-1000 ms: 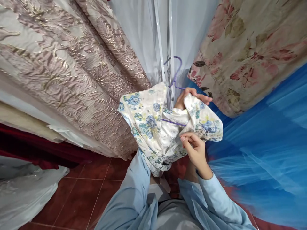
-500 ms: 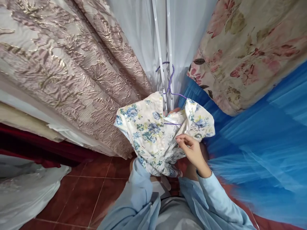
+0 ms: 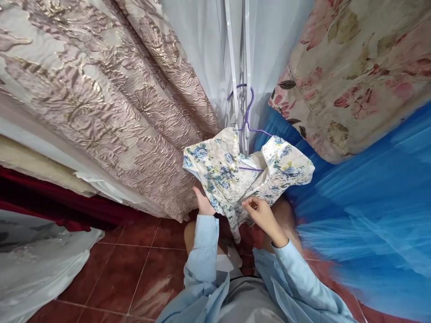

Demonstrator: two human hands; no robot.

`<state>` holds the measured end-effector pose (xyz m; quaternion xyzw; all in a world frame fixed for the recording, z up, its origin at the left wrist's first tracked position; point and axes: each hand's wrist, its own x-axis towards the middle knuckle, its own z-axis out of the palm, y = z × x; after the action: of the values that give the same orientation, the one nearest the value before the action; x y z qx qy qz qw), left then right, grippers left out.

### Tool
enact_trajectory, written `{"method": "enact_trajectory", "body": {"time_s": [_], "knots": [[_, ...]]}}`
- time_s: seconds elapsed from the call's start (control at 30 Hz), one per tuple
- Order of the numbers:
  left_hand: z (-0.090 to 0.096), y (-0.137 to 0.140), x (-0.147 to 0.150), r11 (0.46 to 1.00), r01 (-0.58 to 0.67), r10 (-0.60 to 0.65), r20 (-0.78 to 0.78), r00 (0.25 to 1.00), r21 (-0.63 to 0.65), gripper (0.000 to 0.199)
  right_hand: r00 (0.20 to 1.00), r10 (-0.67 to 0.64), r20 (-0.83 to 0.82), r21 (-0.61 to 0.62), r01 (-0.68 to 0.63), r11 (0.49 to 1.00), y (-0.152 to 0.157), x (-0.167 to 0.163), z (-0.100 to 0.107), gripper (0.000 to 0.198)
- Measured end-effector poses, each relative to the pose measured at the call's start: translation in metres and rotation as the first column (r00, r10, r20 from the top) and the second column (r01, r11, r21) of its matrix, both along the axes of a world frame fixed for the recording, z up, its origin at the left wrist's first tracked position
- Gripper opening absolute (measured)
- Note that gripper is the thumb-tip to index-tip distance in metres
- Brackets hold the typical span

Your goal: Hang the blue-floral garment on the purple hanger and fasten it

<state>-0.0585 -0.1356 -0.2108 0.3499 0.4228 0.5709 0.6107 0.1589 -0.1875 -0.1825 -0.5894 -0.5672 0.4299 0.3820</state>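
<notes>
A white floral blouse or dress (image 3: 218, 175) with blue and green flowers is draped on a purple hanger (image 3: 249, 107), its front neckline gaping. My right hand (image 3: 261, 217) pinches the front edge of the garment near the bottom of the V-neck. At the garment's left side is my left hand (image 3: 204, 204), thumb stretched out and apart. The fingers of that hand are partly hidden behind the cloth. The hanger's hook sits by two white metal bars (image 3: 247, 58).
Pink-gold embossed fabric (image 3: 101, 89) hangs at the left. On the right hang a cream floral cloth (image 3: 353, 80) and blue tulle (image 3: 363, 215). White fabric (image 3: 198, 36) is behind the bars. Red floor tiles (image 3: 124, 273) lie below.
My left hand has come out from inside or behind the garment to its left side. The right hand has slid slightly down along the neckline edge. The view has shifted a little.
</notes>
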Motion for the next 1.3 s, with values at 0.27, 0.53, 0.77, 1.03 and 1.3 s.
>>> {"method": "enact_trajectory", "body": {"time_s": [0.27,0.53,0.77,1.03,1.3], "knots": [[-0.022,-0.021,0.037,0.994,-0.03,0.024,-0.058,0.998,-0.102,0.062,0.993,-0.021,-0.117,-0.008,0.02,1.0,0.02,-0.015,-0.06,0.024],[-0.016,-0.02,0.051,0.993,-0.034,0.04,0.054,0.998,-0.116,0.063,0.978,0.006,-0.21,-0.019,-0.01,1.0,0.018,-0.015,-0.066,0.015],[-0.016,-0.018,0.05,0.992,-0.121,0.119,-0.04,0.992,-0.043,0.065,0.962,0.084,-0.261,-0.056,-0.102,0.993,0.009,-0.024,-0.056,0.024],[-0.035,-0.05,0.053,0.806,-0.189,0.531,-0.542,0.651,0.561,0.014,0.961,0.048,-0.271,-0.1,-0.078,0.992,-0.008,-0.011,-0.038,0.034],[-0.065,-0.061,0.088,0.928,-0.002,0.264,-0.654,0.709,0.372,0.01,0.974,-0.025,-0.224,-0.091,0.005,0.996,-0.012,-0.006,-0.031,0.037]]}}
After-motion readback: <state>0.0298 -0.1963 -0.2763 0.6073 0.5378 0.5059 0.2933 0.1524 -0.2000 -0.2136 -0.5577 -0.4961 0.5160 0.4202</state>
